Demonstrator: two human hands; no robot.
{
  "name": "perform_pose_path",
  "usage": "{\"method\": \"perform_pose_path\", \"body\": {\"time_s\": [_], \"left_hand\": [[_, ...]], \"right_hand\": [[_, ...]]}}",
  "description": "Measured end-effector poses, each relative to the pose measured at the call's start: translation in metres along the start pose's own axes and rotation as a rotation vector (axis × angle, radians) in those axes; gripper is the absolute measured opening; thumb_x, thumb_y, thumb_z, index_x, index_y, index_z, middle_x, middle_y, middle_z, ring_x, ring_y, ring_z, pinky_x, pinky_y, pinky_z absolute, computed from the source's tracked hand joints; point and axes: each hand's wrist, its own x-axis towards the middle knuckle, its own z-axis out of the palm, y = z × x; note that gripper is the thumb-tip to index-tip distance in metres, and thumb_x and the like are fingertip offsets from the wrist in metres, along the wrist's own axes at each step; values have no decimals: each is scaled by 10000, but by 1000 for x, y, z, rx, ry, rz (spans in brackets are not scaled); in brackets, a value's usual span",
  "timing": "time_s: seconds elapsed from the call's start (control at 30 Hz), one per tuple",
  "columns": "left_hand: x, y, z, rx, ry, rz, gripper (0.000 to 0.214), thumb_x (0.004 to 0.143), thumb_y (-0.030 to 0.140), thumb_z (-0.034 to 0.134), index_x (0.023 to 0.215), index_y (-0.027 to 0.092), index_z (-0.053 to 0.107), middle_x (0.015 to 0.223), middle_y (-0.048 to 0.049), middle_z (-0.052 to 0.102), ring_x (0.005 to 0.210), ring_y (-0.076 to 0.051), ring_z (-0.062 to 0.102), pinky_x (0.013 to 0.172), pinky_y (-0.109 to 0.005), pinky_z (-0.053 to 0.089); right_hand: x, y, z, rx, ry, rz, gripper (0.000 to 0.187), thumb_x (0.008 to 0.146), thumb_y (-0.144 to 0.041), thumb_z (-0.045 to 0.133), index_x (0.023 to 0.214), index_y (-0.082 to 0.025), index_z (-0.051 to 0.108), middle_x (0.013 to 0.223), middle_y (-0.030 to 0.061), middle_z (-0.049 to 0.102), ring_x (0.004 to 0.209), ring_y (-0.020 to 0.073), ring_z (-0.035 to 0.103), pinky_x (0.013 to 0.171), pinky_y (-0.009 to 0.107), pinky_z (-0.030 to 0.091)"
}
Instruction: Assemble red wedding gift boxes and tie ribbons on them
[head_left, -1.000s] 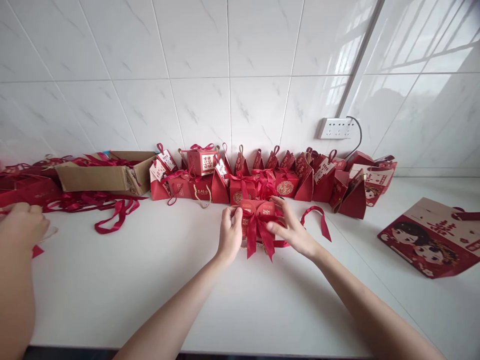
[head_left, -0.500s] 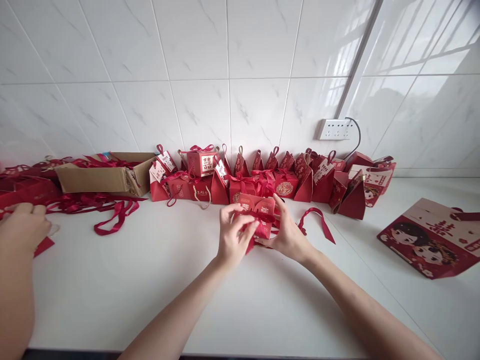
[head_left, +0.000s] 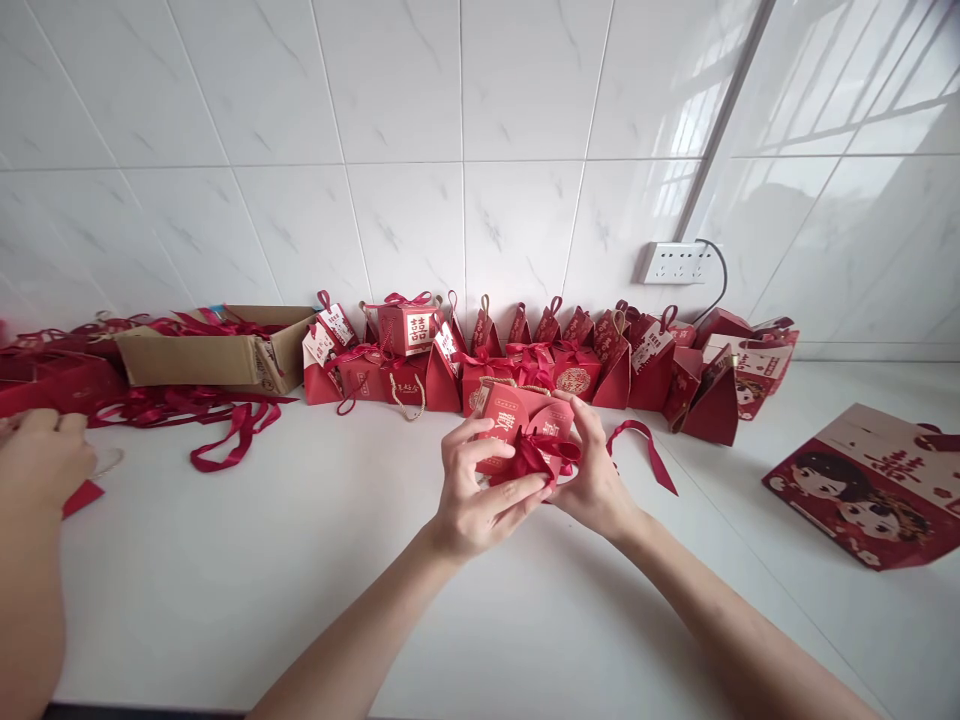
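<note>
A small red gift box (head_left: 517, 415) with a red ribbon bow (head_left: 534, 458) is held tilted just above the white counter (head_left: 300, 560). My left hand (head_left: 472, 495) grips its near left side, fingers curled, thumb and fingertips on the ribbon. My right hand (head_left: 592, 470) holds the right side of the box, fingers wrapped round it. A loose red ribbon (head_left: 645, 450) trails on the counter to the right of my right hand.
A row of several red gift boxes (head_left: 540, 360) lines the tiled wall. A cardboard box (head_left: 202, 355) with red ribbons (head_left: 217, 425) sits at left. Another person's hand (head_left: 41, 460) is at the far left. A red paper bag (head_left: 870, 490) lies flat at right.
The box has been lifted off the counter and tipped toward me. My left hand moved from its top edge to the ribbon at its front.
</note>
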Motion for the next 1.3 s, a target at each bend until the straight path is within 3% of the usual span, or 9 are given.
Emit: {"method": "perform_pose_path", "body": {"time_s": [0.2,0.43,0.53,0.63,0.73,0.97,1.13,1.23,1.3], "left_hand": [[1,3,1,-50,25,-64,51,791,179,658,811,224,672,950,-45,452,1076,-224,469,920,-415,486],[-8,-27,7,-296,270,-1178,204,808,371,563,747,177,559,819,-33,561,778,-141,584,691,-258,523],[-18,-47,9,-323,293,-1390,268,723,435,582,707,171,542,737,-22,557,723,-145,574,653,-272,531],[-25,-55,11,-330,270,-1413,296,656,456,608,670,167,546,715,-30,567,726,-161,575,611,-269,522],[-26,-54,14,-377,205,-1415,323,603,475,643,643,168,553,677,-24,576,693,-164,576,599,-268,507],[-27,-51,16,-394,5,-1418,305,573,466,689,621,186,578,655,6,591,655,-170,564,637,-268,453],[-22,-46,13,-222,-152,-1481,165,670,345,662,632,204,585,669,69,611,633,-142,580,652,-231,410],[-23,-49,12,-145,-250,-1461,117,703,305,658,650,217,601,660,112,613,628,-112,586,652,-205,384],[-25,-55,15,-66,-299,-1388,156,719,360,656,661,222,612,645,121,622,624,-112,600,639,-205,388]], "right_hand": [[-2,2,4,-5,16,0,976,756,-334,719,1453,-339,35,1431,147,258,1345,332,308,990,538,447],[7,3,-3,150,35,309,1056,643,-444,789,1438,-328,103,1463,149,256,1314,323,381,1000,551,428],[21,-3,-23,411,63,547,963,645,-525,759,1411,-325,210,1415,130,377,1219,288,493,965,503,470],[24,-12,-50,707,12,733,735,758,-735,471,1315,-260,412,1245,134,560,1071,271,602,863,453,535],[12,-31,-77,856,-45,897,778,800,-789,198,1240,-227,507,1166,145,613,996,270,638,805,462,551],[-33,-85,-130,950,101,1052,599,863,-669,290,1156,-229,571,1118,108,646,1002,221,643,903,424,514],[-54,-101,-179,666,289,1119,580,802,-683,420,1119,-223,574,1100,127,652,966,269,656,779,453,566],[-63,-117,-225,285,439,969,604,694,-601,653,1178,-262,526,1185,112,609,1012,280,633,812,450,560],[-70,-131,-263,-63,405,822,687,667,-457,747,1265,-300,449,1301,102,526,1134,276,564,867,429,542]]}}
